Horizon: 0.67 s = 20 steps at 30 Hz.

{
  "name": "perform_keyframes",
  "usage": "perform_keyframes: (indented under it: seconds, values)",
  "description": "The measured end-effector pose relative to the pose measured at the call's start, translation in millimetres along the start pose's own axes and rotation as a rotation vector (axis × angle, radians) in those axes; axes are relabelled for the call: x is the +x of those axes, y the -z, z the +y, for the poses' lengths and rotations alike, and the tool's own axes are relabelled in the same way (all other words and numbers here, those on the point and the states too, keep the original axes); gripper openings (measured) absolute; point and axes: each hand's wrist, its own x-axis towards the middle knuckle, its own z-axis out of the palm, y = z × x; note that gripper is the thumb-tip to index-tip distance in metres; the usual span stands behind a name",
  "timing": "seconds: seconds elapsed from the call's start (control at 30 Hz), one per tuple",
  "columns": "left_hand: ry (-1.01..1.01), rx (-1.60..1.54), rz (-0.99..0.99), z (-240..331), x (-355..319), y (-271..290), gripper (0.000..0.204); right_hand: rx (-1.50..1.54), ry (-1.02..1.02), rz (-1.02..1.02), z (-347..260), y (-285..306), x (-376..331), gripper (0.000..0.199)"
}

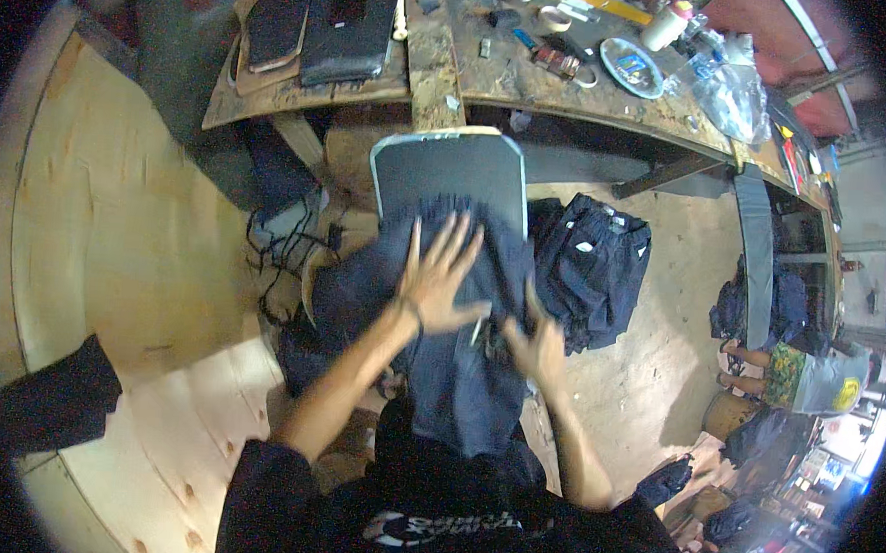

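Observation:
A dark navy garment (467,398) with a gathered upper edge is drawn over the lower part of a padded, dark-topped board (451,167), which juts out from the workbench toward me. My left hand (441,281) lies flat on the cloth, fingers spread, just below the gathers. At the garment's right side, my right hand (537,350) is slightly blurred; its thumb and forefinger are apart and touch the cloth. A small pale mark (477,330) shows on the fabric between my hands.
Dark garments (596,270) are piled right of the board. On the workbench (352,94) are black flat boards (348,26), tape rolls (554,20), a round dish (631,68), a thread cone (666,28) and plastic bags (730,99). Another person (823,382) is at far right.

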Motion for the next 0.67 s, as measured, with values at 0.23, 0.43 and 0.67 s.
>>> perform_keyframes:
  seconds: [0.23, 0.43, 0.67]
  values:
    - [-0.128, 0.106, 0.071, -49.2, 109.8, 17.6, 0.150, -0.268, 0.425, 0.083, -60.3, -35.3, 29.6, 0.075]
    - [-0.114, 0.128, -0.009, -53.3, 117.1, 12.0, 0.142, -0.228, 0.508, -0.043, -66.2, -57.1, 34.1, 0.072]
    - [-0.059, 0.146, -0.063, -50.0, 116.3, 12.8, 0.140, -0.203, 0.695, -0.407, -25.7, -82.5, -62.4, 0.094]
